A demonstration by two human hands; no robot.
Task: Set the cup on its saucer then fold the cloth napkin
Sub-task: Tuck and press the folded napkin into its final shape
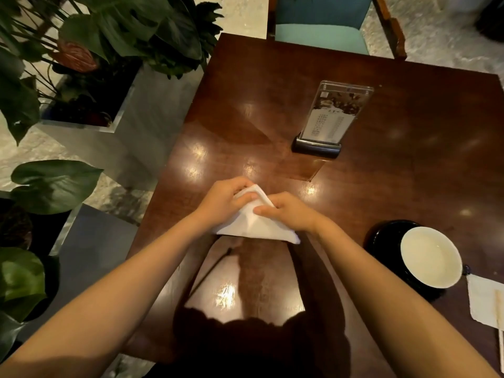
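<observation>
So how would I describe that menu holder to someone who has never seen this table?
Start from the dark wooden table and look across it towards the teal chair. Past the white napkin being folded, slightly right, stands the menu holder. It is the only upright, see-through thing there, a clear sheet in a black base, unlike the low white cup on its black saucer.

Dim warm light, tabletop (409, 170) glare, wide-angle warp.
</observation>
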